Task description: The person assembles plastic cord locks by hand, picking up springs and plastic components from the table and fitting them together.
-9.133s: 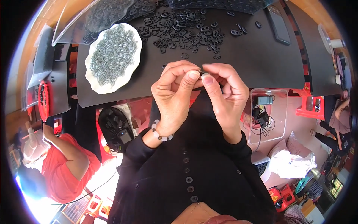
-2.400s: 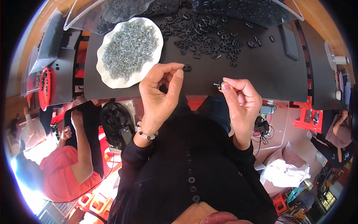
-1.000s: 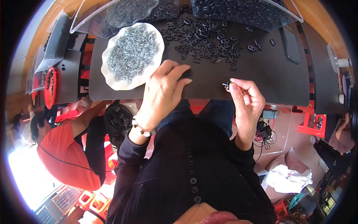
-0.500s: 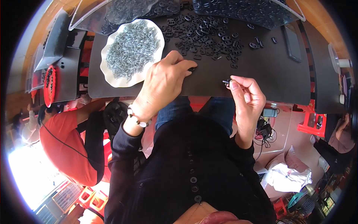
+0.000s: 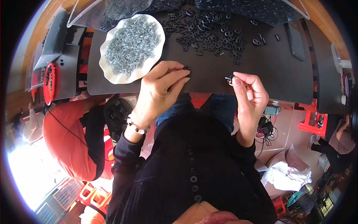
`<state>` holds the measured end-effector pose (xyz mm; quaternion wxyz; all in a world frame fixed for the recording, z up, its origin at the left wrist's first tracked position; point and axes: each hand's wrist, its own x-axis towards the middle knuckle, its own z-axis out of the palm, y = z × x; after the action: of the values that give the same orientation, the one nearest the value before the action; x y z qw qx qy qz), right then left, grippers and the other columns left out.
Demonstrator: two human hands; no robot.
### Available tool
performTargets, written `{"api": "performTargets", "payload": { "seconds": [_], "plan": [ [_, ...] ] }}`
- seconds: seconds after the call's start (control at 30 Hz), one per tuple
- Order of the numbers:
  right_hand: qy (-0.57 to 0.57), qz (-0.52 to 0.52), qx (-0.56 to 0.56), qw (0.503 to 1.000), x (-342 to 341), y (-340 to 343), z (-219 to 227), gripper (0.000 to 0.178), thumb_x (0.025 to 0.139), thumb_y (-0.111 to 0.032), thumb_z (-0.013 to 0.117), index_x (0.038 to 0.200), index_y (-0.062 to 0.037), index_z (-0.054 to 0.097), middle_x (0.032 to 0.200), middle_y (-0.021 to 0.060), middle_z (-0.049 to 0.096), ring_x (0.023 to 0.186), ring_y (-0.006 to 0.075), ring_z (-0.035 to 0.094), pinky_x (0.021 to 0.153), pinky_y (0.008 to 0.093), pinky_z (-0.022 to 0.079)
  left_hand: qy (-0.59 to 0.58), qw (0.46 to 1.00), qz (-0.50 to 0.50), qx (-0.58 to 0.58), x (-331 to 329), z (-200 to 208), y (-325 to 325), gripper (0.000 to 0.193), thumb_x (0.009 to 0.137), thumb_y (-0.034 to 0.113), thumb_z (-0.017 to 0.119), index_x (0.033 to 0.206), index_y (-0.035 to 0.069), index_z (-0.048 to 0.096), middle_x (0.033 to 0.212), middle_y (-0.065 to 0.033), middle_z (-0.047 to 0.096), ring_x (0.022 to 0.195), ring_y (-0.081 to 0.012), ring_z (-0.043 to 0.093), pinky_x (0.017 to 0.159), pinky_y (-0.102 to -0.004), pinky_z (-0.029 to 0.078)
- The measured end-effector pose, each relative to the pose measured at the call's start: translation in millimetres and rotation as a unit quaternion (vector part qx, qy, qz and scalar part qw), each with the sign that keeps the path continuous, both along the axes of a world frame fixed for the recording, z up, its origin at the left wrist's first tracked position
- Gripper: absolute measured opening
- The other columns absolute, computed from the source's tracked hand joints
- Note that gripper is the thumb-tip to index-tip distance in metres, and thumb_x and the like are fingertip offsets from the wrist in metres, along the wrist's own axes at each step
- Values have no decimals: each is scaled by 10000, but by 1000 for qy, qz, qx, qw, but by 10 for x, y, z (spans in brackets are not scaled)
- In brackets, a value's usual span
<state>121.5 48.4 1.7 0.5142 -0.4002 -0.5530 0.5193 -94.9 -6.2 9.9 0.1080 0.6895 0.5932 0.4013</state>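
Note:
My left hand (image 5: 162, 84) pinches a small black plastic piece (image 5: 187, 68) between thumb and fingers, low over the table's near part. To its right, my right hand (image 5: 250, 91) is closed at the fingertips on another small black piece, mostly hidden by the thumb. From that piece a short silvery ribbed pin, perhaps a spring (image 5: 227, 78), points left. Beside my left hand stands a white scalloped plate (image 5: 112, 77) heaped with small silvery metal pieces (image 5: 131, 46) that look like springs. Many black pieces with holes (image 5: 209, 31) lie scattered beyond both hands.
Clear bins of black parts (image 5: 253, 13) line the far edge. A dark phone (image 5: 295, 43) lies at the right end of the dark table (image 5: 276, 80). A red dish (image 5: 49, 84) stands at the far left. A person in a red shirt (image 5: 67, 138) sits to my left.
My left hand has drawn back toward me, off the plate's edge, with the black piece between its fingers. The right hand keeps its grip and has barely shifted.

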Motion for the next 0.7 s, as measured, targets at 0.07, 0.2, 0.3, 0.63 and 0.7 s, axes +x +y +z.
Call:
{"api": "performTargets", "payload": {
  "seconds": [0.07, 0.2, 0.3, 0.63, 0.7],
  "plan": [
    [5, -1, 4, 1000, -3, 4, -4, 104, 884, 9, 664, 984, 38, 655, 875, 52, 658, 776, 67, 607, 709, 189, 471, -6, 1000, 11, -11, 11, 8, -41, 277, 730, -15, 769, 998, 26, 716, 976, -93, 655, 792, -170, 665, 698, -251, 537],
    [-8, -1, 7, 1000, -8, 1, -2, 99, 884, 10, 664, 980, 36, 657, 875, 54, 660, 776, 67, 607, 709, 189, 471, -30, 997, 67, -9, 72, 18, -68, 333, 745, 60, 784, 1057, 9, 678, 981, -100, 624, 727, -203, 650, 635, -276, 540],
    [-12, -2, 5, 1000, -11, 0, -9, 101, 882, 7, 669, 979, 34, 659, 878, 53, 662, 773, 65, 605, 708, 188, 467, -14, 996, 86, -37, 100, 62, -35, 376, 744, 107, 791, 1081, 1, 664, 970, -103, 612, 711, -217, 635, 622, -292, 527],
    [-22, -3, 6, 1000, -27, -11, 24, 101, 880, 4, 671, 977, 32, 661, 868, 50, 663, 754, 54, 592, 689, 182, 458, -3, 998, 45, -47, 52, 10, 51, 255, 752, 70, 748, 996, 15, 698, 911, -104, 606, 771, -282, 612, 669, -343, 496],
    [-21, -4, 4, 1000, -30, -7, 18, 102, 879, 2, 673, 976, 32, 662, 864, 47, 662, 751, 51, 588, 685, 181, 455, -27, 997, 48, -47, 47, -23, 57, 251, 753, 60, 749, 997, 24, 704, 893, -96, 614, 753, -259, 618, 654, -326, 496]
  ]
}}
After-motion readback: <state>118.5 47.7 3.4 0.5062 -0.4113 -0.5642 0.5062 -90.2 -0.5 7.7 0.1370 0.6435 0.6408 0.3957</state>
